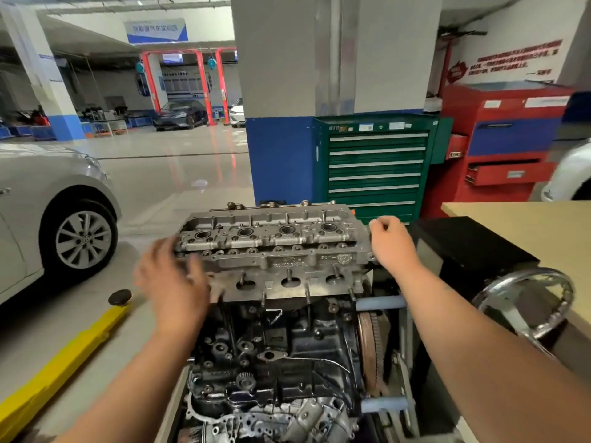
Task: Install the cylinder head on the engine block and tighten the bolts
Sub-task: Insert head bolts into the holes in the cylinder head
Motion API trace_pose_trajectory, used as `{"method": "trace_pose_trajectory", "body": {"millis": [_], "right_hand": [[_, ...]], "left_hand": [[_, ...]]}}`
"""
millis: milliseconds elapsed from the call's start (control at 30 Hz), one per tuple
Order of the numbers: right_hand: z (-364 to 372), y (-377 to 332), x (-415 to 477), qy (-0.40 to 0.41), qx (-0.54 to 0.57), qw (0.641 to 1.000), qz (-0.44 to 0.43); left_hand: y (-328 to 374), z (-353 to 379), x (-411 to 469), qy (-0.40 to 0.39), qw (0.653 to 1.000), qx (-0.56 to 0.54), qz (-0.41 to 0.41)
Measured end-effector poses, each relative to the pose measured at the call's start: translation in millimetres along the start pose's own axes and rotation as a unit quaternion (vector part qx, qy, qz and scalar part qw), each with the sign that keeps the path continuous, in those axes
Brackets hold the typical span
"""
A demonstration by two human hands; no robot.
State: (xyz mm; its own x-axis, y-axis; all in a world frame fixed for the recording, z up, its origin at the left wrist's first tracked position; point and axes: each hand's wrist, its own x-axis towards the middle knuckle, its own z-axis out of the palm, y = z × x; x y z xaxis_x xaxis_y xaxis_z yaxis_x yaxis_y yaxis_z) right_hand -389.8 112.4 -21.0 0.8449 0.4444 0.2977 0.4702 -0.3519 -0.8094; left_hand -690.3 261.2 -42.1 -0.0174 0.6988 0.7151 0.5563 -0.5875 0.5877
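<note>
Cylinder head [271,247] on engine block [278,353].
Left hand [172,282]: fingers spread, left end. Right hand [391,241]: fingers curled, right end, hold unclear.

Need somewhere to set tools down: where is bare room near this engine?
Bare: the beige tabletop beyond the black box and handwheel; the floor between the yellow lift arm and engine block. Crowded: the cylinder head, left hand and right hand at its ends.

Cylinder head [271,247] is looking dull grey, engine block [281,353] is reading black, drawer chest [374,167] is showing green, cabinet [505,142] is showing red, lift arm [57,362] is glowing yellow.
</note>
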Motion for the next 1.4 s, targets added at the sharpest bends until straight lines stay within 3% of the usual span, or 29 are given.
{"method": "trace_pose_trajectory", "body": {"millis": [100, 167, 233, 333, 467, 633, 733, 833, 967, 1167, 1300, 1400], "right_hand": [[-29.8, 17.9, -34.2, -0.037, -0.057, 0.998, -0.008], [-65.9, 38.0, -57.3, -0.076, -0.096, 0.992, 0.014], [-113.3, 64.8, -78.5, -0.078, -0.146, 0.986, 0.031], [-201.8, 112.5, -105.4, 0.003, -0.277, 0.960, 0.037], [-309.0, 187.4, -137.5, 0.102, -0.364, 0.916, 0.131], [-391.0, 272.4, -150.7, 0.171, -0.388, 0.872, 0.244], [-419.7, 306.6, -139.0, 0.203, -0.346, 0.872, 0.281], [-439.1, 332.9, -128.8, 0.255, -0.274, 0.876, 0.305], [-454.2, 351.3, -131.7, 0.374, -0.114, 0.877, 0.278], [-449.9, 352.3, -129.3, 0.360, -0.101, 0.889, 0.264], [-450.1, 356.5, -128.8, 0.368, -0.093, 0.887, 0.264], [-450.8, 357.0, -130.3, 0.387, -0.058, 0.884, 0.254]], "left_hand": [[73.2, 17.3, -56.0, -0.156, 0.966, -0.027, 0.205], [126.5, 33.6, -104.7, -0.267, 0.923, -0.042, 0.274], [176.0, 47.5, -152.9, -0.356, 0.880, -0.049, 0.311], [251.6, 64.2, -219.1, -0.450, 0.817, -0.073, 0.352], [342.7, 72.1, -296.4, -0.550, 0.740, -0.107, 0.372], [421.6, 91.8, -363.3, -0.595, 0.702, -0.109, 0.376], [455.9, 107.6, -396.3, -0.614, 0.687, -0.080, 0.381], [484.1, 125.5, -422.3, -0.575, 0.701, -0.039, 0.421], [530.9, 151.3, -438.6, -0.554, 0.717, -0.074, 0.417], [590.0, 175.7, -454.7, -0.609, 0.660, 0.009, 0.440], [607.9, 180.1, -456.5, -0.586, 0.594, 0.062, 0.547], [613.8, 183.2, -451.8, -0.600, 0.583, 0.075, 0.543]]}}
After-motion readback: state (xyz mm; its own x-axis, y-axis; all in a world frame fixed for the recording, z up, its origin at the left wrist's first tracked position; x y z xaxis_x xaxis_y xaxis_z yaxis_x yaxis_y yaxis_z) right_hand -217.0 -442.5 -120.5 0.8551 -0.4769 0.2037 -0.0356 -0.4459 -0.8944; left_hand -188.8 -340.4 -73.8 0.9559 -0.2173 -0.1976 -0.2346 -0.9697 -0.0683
